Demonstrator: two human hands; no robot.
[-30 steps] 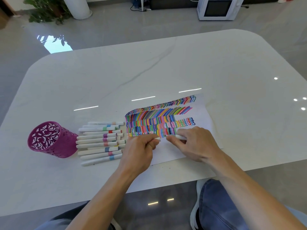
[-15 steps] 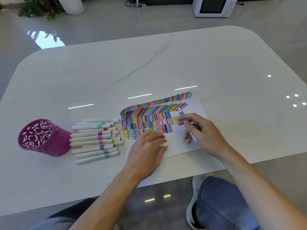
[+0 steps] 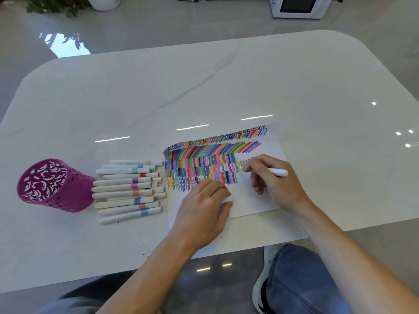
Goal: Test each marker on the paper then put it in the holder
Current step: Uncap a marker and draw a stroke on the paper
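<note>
A white sheet of paper [image 3: 251,200] covered with rows of coloured strokes lies at the table's front middle. My right hand [image 3: 274,182] grips a white marker [image 3: 277,172] with its tip down on the paper at the right end of a squiggle row. My left hand [image 3: 204,209] rests on the paper's lower part and holds the white cap [image 3: 227,198] in curled fingers. Several white markers [image 3: 129,189] with coloured bands lie side by side left of the paper. A purple cut-out holder [image 3: 53,185] stands at the far left; no markers show in it.
The white marble table [image 3: 204,87] has rounded corners, and its front edge runs just below my hands. My knees and a shoe sit under that edge. On the floor behind are a white microwave [image 3: 299,6] and a potted plant [image 3: 56,5].
My hands pulled the cap off the marker. The right hand turned the marker and brought its tip up to the squiggle row; the left hand stayed on the paper with the cap.
</note>
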